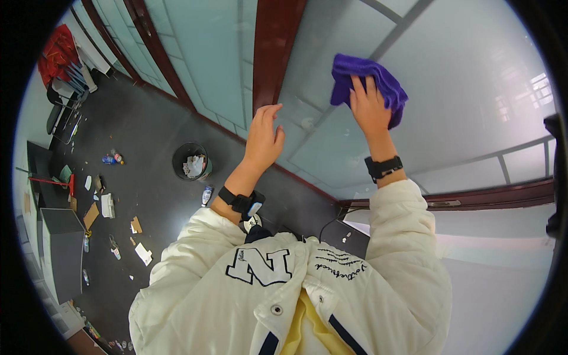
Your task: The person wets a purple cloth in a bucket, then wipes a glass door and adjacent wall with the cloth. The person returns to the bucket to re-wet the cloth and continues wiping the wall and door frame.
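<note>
A purple cloth (pixel 350 66) lies bunched against a frosted glass door panel (pixel 448 93), under my right hand (pixel 370 108). The fingers of that hand rest on the cloth and press it to the glass; part of the cloth hangs past the back of the hand. My left hand (pixel 265 137) is raised near the dark red door frame (pixel 273 57), with nothing in it and its thumb apart from the fingers. Whether its fingertips touch the frame, I cannot tell. Both wrists wear black straps.
A waste bin (pixel 178 173) with crumpled paper stands on the dark floor, beside a plastic bottle (pixel 207 195). Bottles, cardboard and paper scraps litter the floor at left. A grey cabinet (pixel 64 253), a red-handled tool (pixel 55 181) and a chair (pixel 55 113) are farther left.
</note>
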Action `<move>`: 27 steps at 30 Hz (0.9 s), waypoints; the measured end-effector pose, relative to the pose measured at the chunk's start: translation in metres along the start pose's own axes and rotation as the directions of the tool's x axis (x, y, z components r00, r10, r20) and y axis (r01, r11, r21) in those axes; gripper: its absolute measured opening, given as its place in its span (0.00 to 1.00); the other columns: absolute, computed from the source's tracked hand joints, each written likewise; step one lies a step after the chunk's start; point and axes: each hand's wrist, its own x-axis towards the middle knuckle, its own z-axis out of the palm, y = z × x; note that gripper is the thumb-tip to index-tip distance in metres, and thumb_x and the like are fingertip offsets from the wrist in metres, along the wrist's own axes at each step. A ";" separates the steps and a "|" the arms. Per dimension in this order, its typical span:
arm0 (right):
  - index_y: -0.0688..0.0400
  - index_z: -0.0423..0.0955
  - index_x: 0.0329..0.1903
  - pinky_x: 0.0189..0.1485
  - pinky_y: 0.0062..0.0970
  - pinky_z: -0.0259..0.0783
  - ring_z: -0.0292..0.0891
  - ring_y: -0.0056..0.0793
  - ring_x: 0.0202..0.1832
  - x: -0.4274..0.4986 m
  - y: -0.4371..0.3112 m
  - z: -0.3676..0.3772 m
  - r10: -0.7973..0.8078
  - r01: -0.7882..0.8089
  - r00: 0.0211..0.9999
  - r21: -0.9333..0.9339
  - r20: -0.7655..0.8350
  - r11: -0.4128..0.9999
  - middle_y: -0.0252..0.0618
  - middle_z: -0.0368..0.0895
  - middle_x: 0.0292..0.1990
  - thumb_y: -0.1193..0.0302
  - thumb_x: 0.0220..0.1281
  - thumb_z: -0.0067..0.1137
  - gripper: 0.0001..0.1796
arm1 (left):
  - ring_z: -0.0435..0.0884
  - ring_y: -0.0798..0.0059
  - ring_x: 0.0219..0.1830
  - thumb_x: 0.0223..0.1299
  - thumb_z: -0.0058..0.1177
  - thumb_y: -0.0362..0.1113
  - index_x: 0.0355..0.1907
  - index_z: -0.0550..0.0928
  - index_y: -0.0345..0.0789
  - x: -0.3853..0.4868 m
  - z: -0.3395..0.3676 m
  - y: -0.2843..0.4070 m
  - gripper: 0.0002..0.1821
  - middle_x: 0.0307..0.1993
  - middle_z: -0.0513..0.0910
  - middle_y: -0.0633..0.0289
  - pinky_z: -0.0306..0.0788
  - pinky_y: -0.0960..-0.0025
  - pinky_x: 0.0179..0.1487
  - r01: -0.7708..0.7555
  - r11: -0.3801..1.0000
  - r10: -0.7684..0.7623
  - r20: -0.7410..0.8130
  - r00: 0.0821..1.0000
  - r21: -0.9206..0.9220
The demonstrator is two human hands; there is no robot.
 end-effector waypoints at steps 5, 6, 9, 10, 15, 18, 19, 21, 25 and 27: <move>0.42 0.63 0.68 0.60 0.38 0.67 0.73 0.40 0.56 0.002 -0.073 0.061 -0.132 0.033 0.919 0.262 0.372 0.965 0.41 0.69 0.62 0.69 0.64 0.46 0.28 | 0.75 0.57 0.47 0.52 0.48 0.22 0.56 0.69 0.32 0.007 -0.013 -0.042 0.25 0.50 0.72 0.50 0.69 0.61 0.52 0.052 0.999 -0.052 -0.009 0.999 -0.013; 0.41 0.62 0.69 0.62 0.39 0.66 0.72 0.40 0.58 -0.013 -0.085 0.075 -0.225 0.107 0.891 0.297 0.395 0.949 0.41 0.68 0.64 0.71 0.65 0.42 0.29 | 0.75 0.57 0.47 0.52 0.48 0.21 0.56 0.69 0.32 0.005 -0.014 -0.049 0.25 0.50 0.72 0.50 0.70 0.61 0.52 0.064 0.998 -0.064 -0.005 0.998 -0.002; 0.44 0.61 0.69 0.65 0.38 0.62 0.71 0.39 0.61 -0.064 -0.085 0.084 -0.269 0.154 0.625 0.222 0.733 0.963 0.40 0.69 0.65 0.74 0.64 0.40 0.30 | 0.75 0.56 0.46 0.52 0.48 0.21 0.56 0.69 0.32 -0.001 -0.016 -0.065 0.25 0.50 0.72 0.50 0.70 0.61 0.52 0.135 0.989 -0.132 0.040 0.990 -0.059; 0.44 0.61 0.69 0.65 0.37 0.63 0.71 0.39 0.60 -0.070 -0.079 0.083 -0.273 0.117 0.707 0.273 0.652 0.955 0.40 0.70 0.63 0.75 0.63 0.41 0.30 | 0.75 0.56 0.46 0.52 0.49 0.21 0.56 0.69 0.32 -0.003 -0.017 -0.069 0.25 0.50 0.72 0.50 0.70 0.61 0.52 0.149 0.985 -0.146 0.040 0.989 -0.083; 0.48 0.77 0.53 0.52 0.36 0.74 0.78 0.40 0.49 -0.002 -0.065 0.057 -0.244 0.210 0.955 0.198 0.170 0.958 0.40 0.80 0.51 0.72 0.57 0.55 0.19 | 0.75 0.56 0.47 0.52 0.49 0.21 0.56 0.69 0.32 0.003 -0.024 -0.077 0.25 0.49 0.73 0.50 0.69 0.61 0.52 0.187 0.977 -0.185 0.026 0.982 -0.102; 0.43 0.74 0.58 0.36 0.29 0.77 0.80 0.35 0.40 0.074 -0.099 0.063 -0.154 0.155 0.988 0.114 -0.019 0.981 0.34 0.78 0.53 0.67 0.57 0.58 0.23 | 0.74 0.56 0.49 0.52 0.49 0.21 0.56 0.69 0.31 0.008 -0.029 -0.082 0.25 0.49 0.73 0.49 0.68 0.60 0.54 0.122 0.991 -0.123 -0.013 0.992 -0.059; 0.43 0.69 0.62 0.33 0.28 0.77 0.81 0.33 0.38 0.090 -0.114 0.072 -0.157 0.164 0.986 0.143 -0.058 0.976 0.33 0.77 0.54 0.67 0.59 0.56 0.26 | 0.74 0.55 0.49 0.52 0.49 0.22 0.56 0.69 0.31 0.008 -0.031 -0.085 0.25 0.49 0.73 0.49 0.68 0.60 0.54 0.129 0.991 -0.130 -0.019 0.991 -0.046; 0.42 0.60 0.69 0.31 0.29 0.77 0.81 0.34 0.36 0.095 -0.142 0.096 -0.157 0.101 0.965 0.253 0.210 0.962 0.35 0.77 0.55 0.68 0.61 0.52 0.32 | 0.74 0.55 0.50 0.52 0.49 0.22 0.56 0.69 0.31 0.006 -0.035 -0.092 0.25 0.48 0.74 0.49 0.67 0.59 0.56 0.135 0.991 -0.136 -0.031 0.990 -0.018; 0.44 0.41 0.75 0.37 0.41 0.77 0.82 0.45 0.35 0.025 -0.186 0.175 -0.362 -0.019 0.732 0.549 0.577 0.836 0.53 0.80 0.47 0.75 0.62 0.45 0.41 | 0.73 0.54 0.50 0.52 0.49 0.22 0.56 0.69 0.30 -0.006 -0.038 -0.111 0.25 0.48 0.74 0.50 0.67 0.59 0.56 0.166 0.985 -0.166 0.004 0.986 0.041; 0.43 0.41 0.75 0.38 0.43 0.76 0.82 0.47 0.34 -0.031 -0.182 0.199 -0.507 0.050 0.663 0.644 0.550 0.763 0.52 0.82 0.38 0.77 0.61 0.44 0.42 | 0.73 0.55 0.51 0.52 0.49 0.22 0.56 0.70 0.30 -0.011 -0.036 -0.122 0.25 0.48 0.75 0.50 0.66 0.59 0.56 0.169 0.984 -0.171 0.024 0.985 0.060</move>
